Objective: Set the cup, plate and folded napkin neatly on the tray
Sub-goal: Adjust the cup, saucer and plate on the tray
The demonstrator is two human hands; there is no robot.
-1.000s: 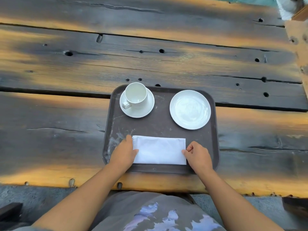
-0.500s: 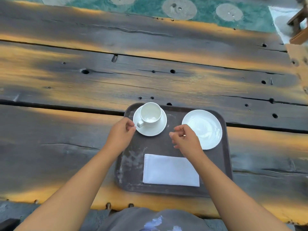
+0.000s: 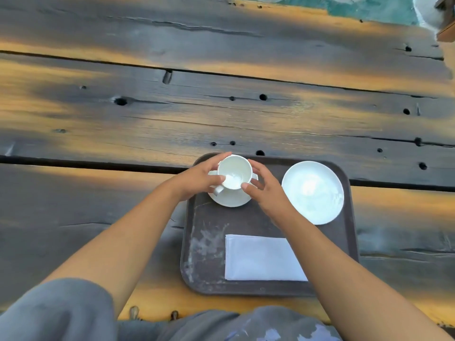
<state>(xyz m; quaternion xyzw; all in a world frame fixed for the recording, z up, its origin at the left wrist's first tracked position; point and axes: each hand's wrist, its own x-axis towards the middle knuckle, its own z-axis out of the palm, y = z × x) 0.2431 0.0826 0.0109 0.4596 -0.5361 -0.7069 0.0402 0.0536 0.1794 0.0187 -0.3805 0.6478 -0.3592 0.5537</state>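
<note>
Both forearms reach forward over the tray (image 3: 204,244). The left hand (image 3: 197,180) and right hand (image 3: 267,193) cup the white cup (image 3: 234,172) from either side, fingers (image 3: 256,168) spread and curved against its wall, on its saucer (image 3: 230,199) at the tray's far left. The plate (image 3: 312,191) sits far right; the right forearm hides a corner of the folded napkin (image 3: 258,258) near the front edge. The cup handle is partly covered.

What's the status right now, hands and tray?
Left hand and right hand both cupping cup on saucer. Plate and napkin on tray. Nothing in the way.
</note>
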